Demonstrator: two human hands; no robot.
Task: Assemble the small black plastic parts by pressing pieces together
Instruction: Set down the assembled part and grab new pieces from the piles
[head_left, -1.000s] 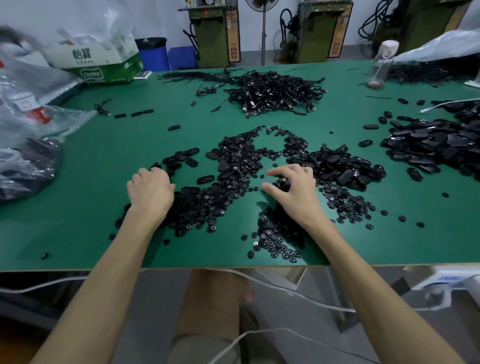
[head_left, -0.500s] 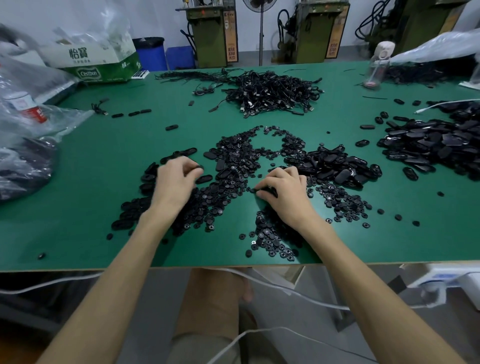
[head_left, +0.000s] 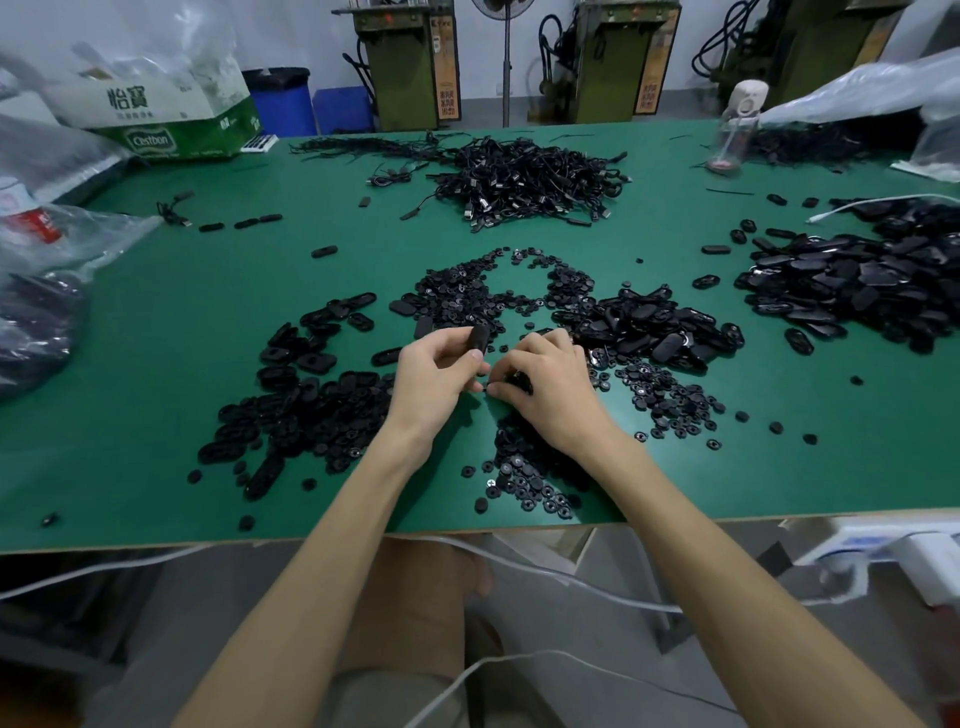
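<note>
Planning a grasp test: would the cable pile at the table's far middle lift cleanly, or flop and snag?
Probably floppy: the cables lie in loose curls. Likely to snag: they're heaped in a tangle, so pulling one may drag neighbours. Probably light, being thin.

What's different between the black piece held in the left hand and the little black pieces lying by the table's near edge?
The oblong black plastic piece is long and clearly larger; the small round black plastic discs are round and much smaller. The oblong piece is pinched upright in the left hand; the discs lie loose on the green table. Both are black.
</note>
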